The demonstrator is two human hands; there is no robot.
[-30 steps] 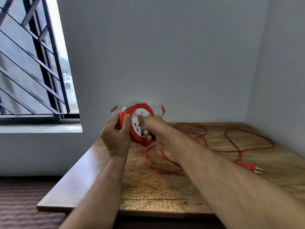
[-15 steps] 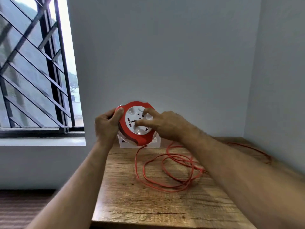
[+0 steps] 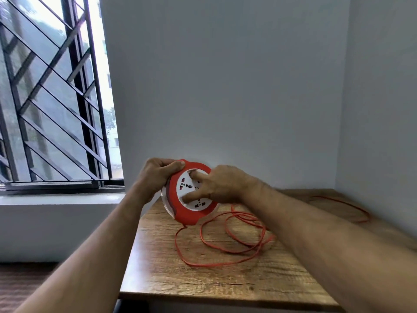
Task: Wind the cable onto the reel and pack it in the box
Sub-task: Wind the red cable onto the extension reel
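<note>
A round red cable reel (image 3: 180, 213) with a white socket face is held up above the far left part of the wooden table (image 3: 225, 279). My left hand (image 3: 158, 177) grips its upper left rim. My right hand (image 3: 221, 185) lies across the white face, fingers pressed into it. An orange cable (image 3: 228, 251) hangs from the reel's lower edge and lies in loose loops on the table, with a further loop (image 3: 352, 206) near the right wall. The box is hidden in this view.
Grey walls close the table in at the back and right. A barred window (image 3: 52, 98) with a sill is at the left. The table's left and front edges drop to a dark floor.
The view has swung left and up. The reel has tilted, its face now turned more to the right. My right hand's fingers have shifted around the white face; the box behind the reel is no longer seen.
</note>
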